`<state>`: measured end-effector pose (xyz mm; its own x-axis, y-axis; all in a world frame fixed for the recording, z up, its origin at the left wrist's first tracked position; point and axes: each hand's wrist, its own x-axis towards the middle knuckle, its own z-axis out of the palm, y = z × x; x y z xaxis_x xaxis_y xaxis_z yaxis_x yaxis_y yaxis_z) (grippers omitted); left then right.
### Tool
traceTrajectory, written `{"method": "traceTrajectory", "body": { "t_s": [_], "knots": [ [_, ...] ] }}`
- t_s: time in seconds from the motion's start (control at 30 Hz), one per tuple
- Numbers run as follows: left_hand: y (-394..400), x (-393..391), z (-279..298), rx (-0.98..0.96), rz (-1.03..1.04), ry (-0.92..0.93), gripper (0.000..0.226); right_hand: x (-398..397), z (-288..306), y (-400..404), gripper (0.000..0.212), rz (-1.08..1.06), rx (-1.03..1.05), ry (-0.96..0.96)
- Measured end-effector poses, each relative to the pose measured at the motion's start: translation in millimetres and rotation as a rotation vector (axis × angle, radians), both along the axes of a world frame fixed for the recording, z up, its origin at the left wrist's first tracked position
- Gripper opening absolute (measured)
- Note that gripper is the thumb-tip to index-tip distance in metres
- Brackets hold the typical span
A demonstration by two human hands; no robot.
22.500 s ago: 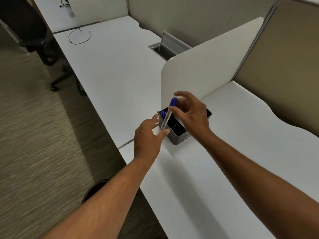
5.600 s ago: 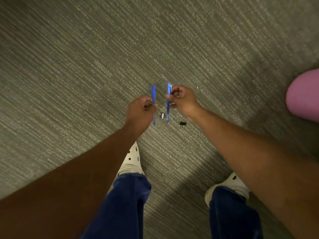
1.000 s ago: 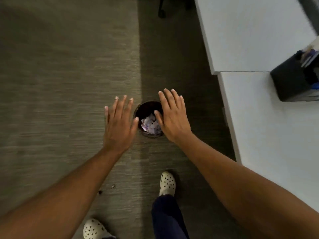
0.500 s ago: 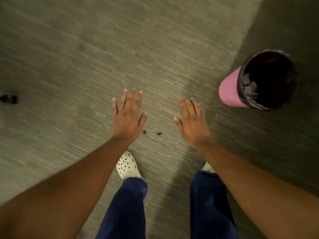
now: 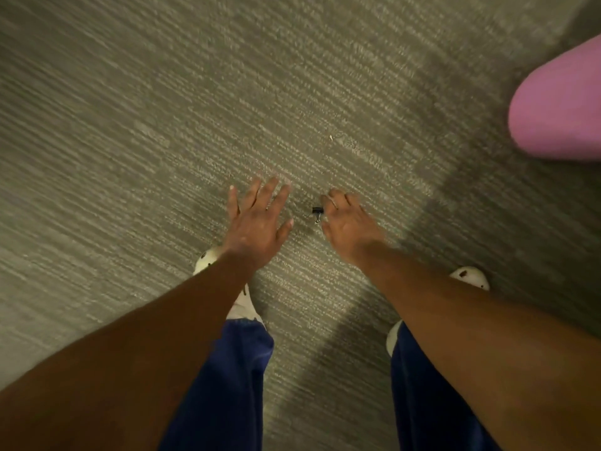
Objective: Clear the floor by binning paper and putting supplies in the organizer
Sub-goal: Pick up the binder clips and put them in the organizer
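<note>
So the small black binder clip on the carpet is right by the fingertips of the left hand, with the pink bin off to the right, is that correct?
Not quite: the head view shows the binder clip by the fingertips of the right hand, not the left hand, which is spread open beside it. The pink bin is indeed off to the right.

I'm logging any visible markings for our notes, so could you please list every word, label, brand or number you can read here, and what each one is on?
None: no readable text shows in this view.
binder clip: plain black, too small to show any marking.
pink bin: only a bare, unmarked wall shows.
carpet, white shoes and blue trousers: no print or logo visible.
</note>
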<state>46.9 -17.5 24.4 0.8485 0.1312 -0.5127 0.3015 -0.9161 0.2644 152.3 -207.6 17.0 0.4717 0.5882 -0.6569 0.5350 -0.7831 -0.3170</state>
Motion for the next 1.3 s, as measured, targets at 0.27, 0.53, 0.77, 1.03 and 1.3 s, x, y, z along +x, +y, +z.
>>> {"method": "traceTrajectory", "body": {
  "t_s": [0.27, 0.53, 0.77, 1.03, 1.3],
  "knots": [
    [-12.2, 3.4, -50.0, -0.117, 0.173, 0.084, 0.069, -5.8, -42.3, 15.3, 0.045, -0.156, 0.033, 0.029],
    [12.0, 32.2, -67.4, -0.11, 0.106, 0.111, 0.047, 8.2, -53.3, 28.5, 0.025, -0.105, -0.05, 0.05],
    [14.2, 42.3, -54.3, -0.296, 0.516, 0.127, 0.029, 11.9, -39.2, 9.3, 0.018, -0.724, 0.14, 0.244],
    [-25.9, 109.2, 68.2, -1.031, 1.233, 0.075, 0.013, 49.6, 94.9, -8.2, 0.026, -1.163, 0.515, 0.41],
    [-78.3, 225.0, 294.8, -1.321, 1.079, 0.117, 0.019, 144.2, 319.0, -46.6, 0.028, -1.31, 0.824, 0.381]
  ]
}}
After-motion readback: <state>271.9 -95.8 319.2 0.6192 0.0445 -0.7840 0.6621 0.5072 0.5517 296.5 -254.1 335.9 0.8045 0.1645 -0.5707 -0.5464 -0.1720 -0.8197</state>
